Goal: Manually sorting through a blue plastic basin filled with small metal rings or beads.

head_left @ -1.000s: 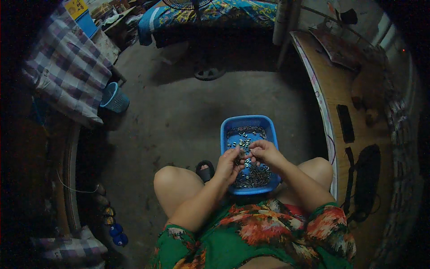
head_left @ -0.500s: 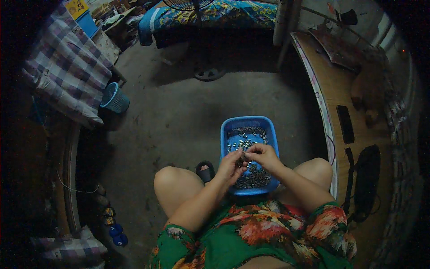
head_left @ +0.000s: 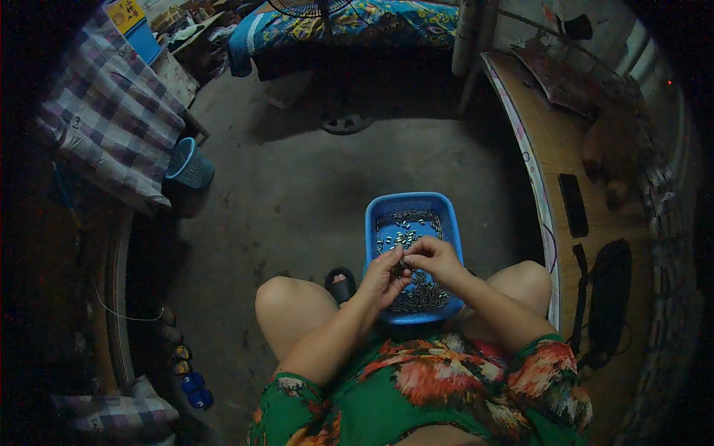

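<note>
A blue plastic basket (head_left: 412, 199) sits between my knees, with many small shiny metal pieces (head_left: 424, 291) scattered over its bottom. Above its middle my two hands meet. My left hand (head_left: 382, 279) is curled, palm partly up, around small pieces that its fingers mostly hide. Fingertips of my right hand (head_left: 437, 262) pinch together right beside the left fingertips, on something too small to make out. Loose brighter pieces lie in the basket just beyond my fingers.
A wooden bench (head_left: 547, 141) with a black phone-like object (head_left: 573, 206) runs along the right. At the left stand a light-blue waste bin (head_left: 191, 165) and a checked cloth (head_left: 119, 111). Ahead are a fan base (head_left: 346, 123) and a bed (head_left: 387, 26). My slippered foot (head_left: 341, 284) is left of the basket.
Both hands stay over the basket. The fingertips have shifted slightly against each other, and the right fingers have closed in nearer to the left thumb.
</note>
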A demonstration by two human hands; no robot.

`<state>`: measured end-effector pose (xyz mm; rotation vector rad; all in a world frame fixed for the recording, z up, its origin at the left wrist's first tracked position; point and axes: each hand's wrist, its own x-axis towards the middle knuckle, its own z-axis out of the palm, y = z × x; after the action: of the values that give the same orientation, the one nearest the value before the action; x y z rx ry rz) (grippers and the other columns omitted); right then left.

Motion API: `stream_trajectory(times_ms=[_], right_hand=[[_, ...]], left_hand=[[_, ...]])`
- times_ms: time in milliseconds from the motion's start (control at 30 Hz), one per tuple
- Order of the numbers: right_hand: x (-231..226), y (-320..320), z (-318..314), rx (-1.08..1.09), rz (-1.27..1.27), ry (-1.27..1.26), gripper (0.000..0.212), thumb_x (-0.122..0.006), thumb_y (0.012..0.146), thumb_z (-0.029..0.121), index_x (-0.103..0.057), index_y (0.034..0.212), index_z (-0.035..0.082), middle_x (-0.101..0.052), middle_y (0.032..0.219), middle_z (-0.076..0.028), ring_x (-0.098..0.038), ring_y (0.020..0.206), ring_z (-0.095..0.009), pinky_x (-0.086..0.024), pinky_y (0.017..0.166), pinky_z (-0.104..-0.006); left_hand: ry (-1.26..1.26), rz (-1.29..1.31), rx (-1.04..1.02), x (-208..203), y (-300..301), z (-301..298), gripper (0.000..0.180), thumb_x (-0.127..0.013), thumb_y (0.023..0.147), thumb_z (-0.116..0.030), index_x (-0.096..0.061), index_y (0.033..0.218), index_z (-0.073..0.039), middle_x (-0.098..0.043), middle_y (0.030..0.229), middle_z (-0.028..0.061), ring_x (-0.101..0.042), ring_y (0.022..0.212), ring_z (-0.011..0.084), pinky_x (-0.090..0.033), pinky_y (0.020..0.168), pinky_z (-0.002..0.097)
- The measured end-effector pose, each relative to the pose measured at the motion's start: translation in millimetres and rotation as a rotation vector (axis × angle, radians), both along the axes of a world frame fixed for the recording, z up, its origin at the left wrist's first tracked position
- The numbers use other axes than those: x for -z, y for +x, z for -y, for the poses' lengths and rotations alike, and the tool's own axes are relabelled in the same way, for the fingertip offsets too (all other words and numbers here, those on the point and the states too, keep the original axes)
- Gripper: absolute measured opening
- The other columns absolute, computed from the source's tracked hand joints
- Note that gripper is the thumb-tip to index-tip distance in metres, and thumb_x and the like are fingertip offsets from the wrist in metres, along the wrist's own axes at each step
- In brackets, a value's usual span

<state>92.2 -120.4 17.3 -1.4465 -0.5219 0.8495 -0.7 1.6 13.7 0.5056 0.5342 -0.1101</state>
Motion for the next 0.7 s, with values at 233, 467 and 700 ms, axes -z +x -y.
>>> stream_trajectory(times_ms=[233,467,700], right_hand=[[-11,7,2,-0.115,-0.127,-0.09,0.013,-0.064,0.073,0.011,-0.056,0.081,0.003,-0.059,0.072,-0.004,-0.056,0.067,-0.01,-0.045,0.062,-0.0243],[11,6,3,-0.052,-0.053,-0.072,0.013,-0.064,0.074,0.012,-0.056,0.08,0.003,-0.059,0.072,-0.004,-0.056,0.068,-0.009,-0.045,0.061,-0.0235],[0,2,5,-0.036,0.208,-0.208,0.015,-0.063,0.073,0.013,-0.056,0.079,0.002,-0.059,0.072,-0.005,-0.056,0.068,-0.01,-0.044,0.06,-0.0247]], left_hand=[[0.072,-0.007,0.01,8,-3,0,0.019,-0.053,0.083,-0.027,-0.052,0.087,-0.008,-0.054,0.072,0.0013,-0.052,0.058,0.0096,-0.046,0.049,0.0201],[0.016,0.019,-0.011,17,0,0,0.018,-0.053,0.083,-0.024,-0.051,0.088,-0.007,-0.055,0.074,0.0023,-0.053,0.059,0.0103,-0.046,0.049,0.0211],[0.14,0.031,0.003,13,1,-1,0.017,-0.054,0.082,-0.021,-0.051,0.088,-0.005,-0.055,0.073,0.0037,-0.053,0.058,0.0114,-0.046,0.049,0.0219]])
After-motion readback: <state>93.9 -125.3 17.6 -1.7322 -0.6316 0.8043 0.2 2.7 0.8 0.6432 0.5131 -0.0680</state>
